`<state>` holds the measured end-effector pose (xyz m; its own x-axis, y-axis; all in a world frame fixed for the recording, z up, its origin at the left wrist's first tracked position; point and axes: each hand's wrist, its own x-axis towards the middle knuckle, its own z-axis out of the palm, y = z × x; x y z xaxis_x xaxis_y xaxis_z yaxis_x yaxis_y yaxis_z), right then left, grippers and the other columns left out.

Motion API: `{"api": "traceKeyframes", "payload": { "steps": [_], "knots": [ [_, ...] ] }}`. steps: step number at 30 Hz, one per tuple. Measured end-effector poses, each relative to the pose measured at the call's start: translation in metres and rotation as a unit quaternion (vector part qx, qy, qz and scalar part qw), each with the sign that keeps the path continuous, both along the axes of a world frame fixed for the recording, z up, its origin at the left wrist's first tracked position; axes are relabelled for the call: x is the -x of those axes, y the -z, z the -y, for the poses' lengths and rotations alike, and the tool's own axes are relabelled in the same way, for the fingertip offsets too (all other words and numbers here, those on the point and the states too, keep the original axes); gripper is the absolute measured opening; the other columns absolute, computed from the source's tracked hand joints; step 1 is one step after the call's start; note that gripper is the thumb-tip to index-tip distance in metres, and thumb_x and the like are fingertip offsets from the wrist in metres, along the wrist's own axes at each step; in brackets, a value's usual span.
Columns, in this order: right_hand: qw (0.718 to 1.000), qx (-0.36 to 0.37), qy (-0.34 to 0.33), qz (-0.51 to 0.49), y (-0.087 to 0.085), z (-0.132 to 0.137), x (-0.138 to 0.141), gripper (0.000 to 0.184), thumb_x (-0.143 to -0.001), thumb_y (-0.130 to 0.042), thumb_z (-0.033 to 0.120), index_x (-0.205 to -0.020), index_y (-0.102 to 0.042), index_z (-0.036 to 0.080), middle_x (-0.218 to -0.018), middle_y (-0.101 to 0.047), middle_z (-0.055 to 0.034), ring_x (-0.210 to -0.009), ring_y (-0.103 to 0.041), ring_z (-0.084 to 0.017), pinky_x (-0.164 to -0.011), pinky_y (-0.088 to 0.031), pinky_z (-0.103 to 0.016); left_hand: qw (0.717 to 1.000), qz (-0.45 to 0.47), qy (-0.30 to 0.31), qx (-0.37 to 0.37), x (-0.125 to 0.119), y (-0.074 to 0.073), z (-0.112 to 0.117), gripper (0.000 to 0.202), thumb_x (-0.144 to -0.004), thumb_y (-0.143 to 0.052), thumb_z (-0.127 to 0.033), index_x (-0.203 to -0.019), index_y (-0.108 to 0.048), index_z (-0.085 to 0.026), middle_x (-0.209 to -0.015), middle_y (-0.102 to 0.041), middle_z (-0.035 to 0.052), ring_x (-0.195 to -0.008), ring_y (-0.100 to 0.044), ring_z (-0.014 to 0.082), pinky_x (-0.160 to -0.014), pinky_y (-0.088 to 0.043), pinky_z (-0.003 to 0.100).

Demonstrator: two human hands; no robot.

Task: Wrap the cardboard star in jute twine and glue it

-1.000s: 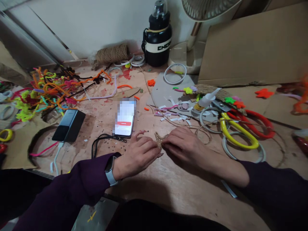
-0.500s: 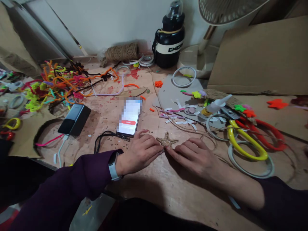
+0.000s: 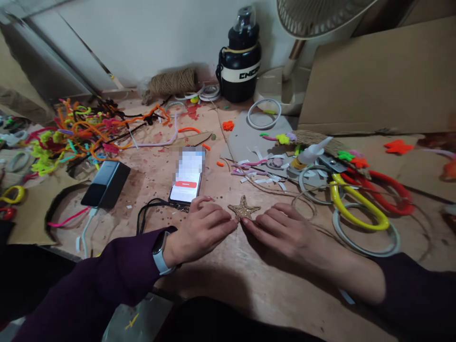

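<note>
A small twine-wrapped star lies flat on the wooden table. My left hand rests palm down just left of it, fingers stretched out, fingertips touching the star's lower left point. My right hand lies flat on the other side, fingers extended, tips at the star's lower right edge. Neither hand holds anything. A watch sits on my left wrist.
A phone lies beyond my left hand, a power bank further left. Pipe cleaners pile at the far left. Yellow scissors, red scissors, a glue bottle, twine roll, black bottle and cardboard stand around.
My right hand slid back off the star, which now lies uncovered between both sets of fingertips. Both hands stayed flat on the table; the view shifted slightly.
</note>
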<state>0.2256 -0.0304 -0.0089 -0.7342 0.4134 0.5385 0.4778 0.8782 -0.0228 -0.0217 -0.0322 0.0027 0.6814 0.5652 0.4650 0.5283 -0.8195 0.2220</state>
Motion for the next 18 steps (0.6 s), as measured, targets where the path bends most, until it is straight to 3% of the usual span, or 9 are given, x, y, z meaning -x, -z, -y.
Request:
{"api": "traceKeyframes", "payload": {
  "steps": [5,13,18],
  "knots": [
    [1.0,-0.005,-0.011,0.01,0.0014,-0.002,-0.0014,0.022,-0.089,-0.061,0.011,-0.109,-0.067,0.01,-0.078,-0.066,-0.0022,-0.072,-0.051,-0.017,-0.079,-0.04,-0.036,0.999,-0.034,0.024,-0.024,0.0004,-0.0002,0.0011,0.016,-0.099,-0.053,-0.013,-0.111,-0.064,-0.017,-0.097,-0.074,0.0013,-0.093,-0.064,0.0156,-0.105,-0.034,0.041],
    [1.0,0.006,-0.009,0.007,0.0,-0.004,-0.002,0.02,-0.091,-0.057,0.012,-0.108,-0.068,0.013,-0.078,-0.066,-0.0029,-0.072,-0.053,-0.016,-0.079,-0.041,-0.035,0.999,-0.031,-0.005,0.004,-0.0036,-0.0016,-0.0015,0.011,-0.099,-0.058,-0.02,-0.106,-0.066,-0.021,-0.098,-0.074,0.0,-0.097,-0.064,0.0154,-0.103,-0.036,0.038],
    [1.0,0.006,-0.009,0.014,-0.0015,-0.0024,-0.0023,0.021,-0.091,-0.058,0.011,-0.111,-0.065,0.012,-0.08,-0.067,-0.0025,-0.073,-0.054,-0.017,-0.079,-0.042,-0.037,1.0,-0.026,0.013,0.004,0.0004,0.0003,-0.0018,0.017,-0.099,-0.055,-0.018,-0.113,-0.065,-0.019,-0.118,-0.071,0.0057,-0.113,-0.062,0.0183,-0.104,-0.042,0.039]
  ]
}}
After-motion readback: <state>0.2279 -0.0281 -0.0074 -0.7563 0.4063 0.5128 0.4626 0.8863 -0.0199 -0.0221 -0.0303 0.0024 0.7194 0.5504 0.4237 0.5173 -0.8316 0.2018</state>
